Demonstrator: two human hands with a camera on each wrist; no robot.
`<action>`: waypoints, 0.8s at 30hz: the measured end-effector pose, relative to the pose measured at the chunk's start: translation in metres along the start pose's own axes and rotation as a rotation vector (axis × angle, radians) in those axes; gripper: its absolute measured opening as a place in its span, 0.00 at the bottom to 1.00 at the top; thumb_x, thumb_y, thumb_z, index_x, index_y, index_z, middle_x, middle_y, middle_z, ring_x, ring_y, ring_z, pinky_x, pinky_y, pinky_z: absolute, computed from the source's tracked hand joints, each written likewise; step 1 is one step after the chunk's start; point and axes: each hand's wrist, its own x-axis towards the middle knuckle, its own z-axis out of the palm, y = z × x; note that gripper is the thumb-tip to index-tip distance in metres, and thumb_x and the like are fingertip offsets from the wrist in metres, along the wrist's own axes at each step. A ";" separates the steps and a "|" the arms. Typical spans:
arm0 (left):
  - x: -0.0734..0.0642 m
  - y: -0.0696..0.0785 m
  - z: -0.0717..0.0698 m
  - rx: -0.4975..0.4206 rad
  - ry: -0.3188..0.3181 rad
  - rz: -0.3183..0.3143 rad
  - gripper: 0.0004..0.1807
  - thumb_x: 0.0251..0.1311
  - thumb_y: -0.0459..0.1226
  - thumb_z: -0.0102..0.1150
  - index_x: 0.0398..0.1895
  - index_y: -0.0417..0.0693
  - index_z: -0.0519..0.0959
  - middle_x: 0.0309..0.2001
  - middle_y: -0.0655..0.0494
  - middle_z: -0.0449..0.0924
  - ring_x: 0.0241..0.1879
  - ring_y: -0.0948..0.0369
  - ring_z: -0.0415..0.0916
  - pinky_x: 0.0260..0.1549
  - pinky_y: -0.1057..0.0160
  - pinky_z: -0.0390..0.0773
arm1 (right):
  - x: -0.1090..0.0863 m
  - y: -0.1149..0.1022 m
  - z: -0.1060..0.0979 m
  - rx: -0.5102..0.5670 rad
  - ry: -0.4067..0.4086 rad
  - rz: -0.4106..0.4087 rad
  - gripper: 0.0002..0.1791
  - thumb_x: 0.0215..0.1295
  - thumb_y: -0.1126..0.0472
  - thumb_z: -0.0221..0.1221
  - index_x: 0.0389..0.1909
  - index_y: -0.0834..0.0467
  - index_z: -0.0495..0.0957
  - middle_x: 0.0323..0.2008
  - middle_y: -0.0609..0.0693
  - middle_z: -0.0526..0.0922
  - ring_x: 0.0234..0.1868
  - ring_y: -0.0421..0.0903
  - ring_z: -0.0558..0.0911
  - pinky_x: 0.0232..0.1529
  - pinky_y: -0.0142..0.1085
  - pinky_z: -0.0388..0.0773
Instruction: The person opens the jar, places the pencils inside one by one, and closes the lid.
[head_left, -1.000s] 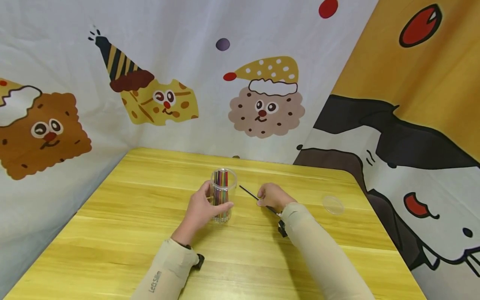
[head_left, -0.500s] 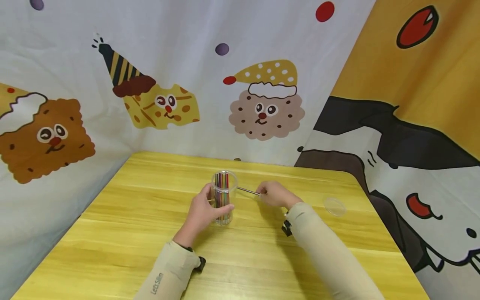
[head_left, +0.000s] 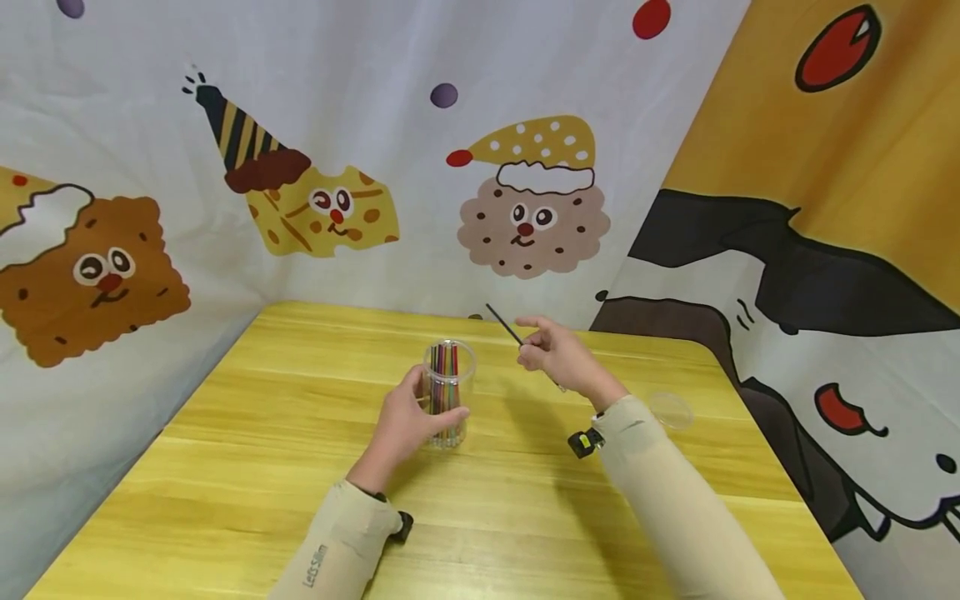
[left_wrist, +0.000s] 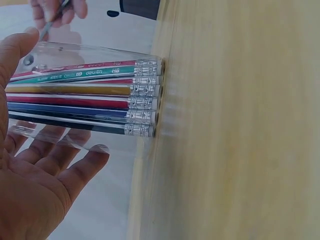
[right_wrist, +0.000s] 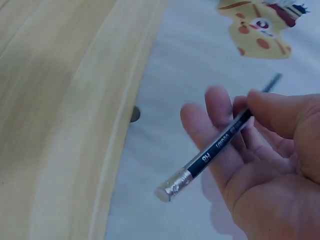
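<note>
A clear plastic jar (head_left: 467, 392) stands upright on the table, holding several pencils (left_wrist: 80, 102) in red, green, yellow and dark blue, eraser ends at the bottom. My left hand (head_left: 405, 421) grips the jar from its left side, thumb across the near face. To the right and higher, my right hand (head_left: 558, 354) pinches a dark pencil (right_wrist: 220, 142) marked HB between thumb and fingers. Its silver ferrule and white eraser point back toward the wrist, while the other end (head_left: 501, 321) slants up to the left, away from the jar.
A round clear lid (head_left: 671, 410) lies on the wooden table (head_left: 480, 517) at the right. Behind the table's far edge hangs a cloth (head_left: 405, 50) printed with cartoon snacks.
My right hand has risen and shifted right with the pencil, which now tilts up to the left above its earlier place. My left hand stays on the jar.
</note>
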 end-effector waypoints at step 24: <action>0.001 -0.001 0.000 0.003 -0.003 -0.009 0.39 0.41 0.59 0.77 0.56 0.62 0.70 0.48 0.59 0.79 0.53 0.54 0.80 0.53 0.50 0.82 | -0.034 -0.087 -0.011 0.374 0.481 -0.405 0.58 0.63 0.71 0.63 0.76 0.32 0.36 0.46 0.57 0.76 0.39 0.63 0.85 0.40 0.40 0.86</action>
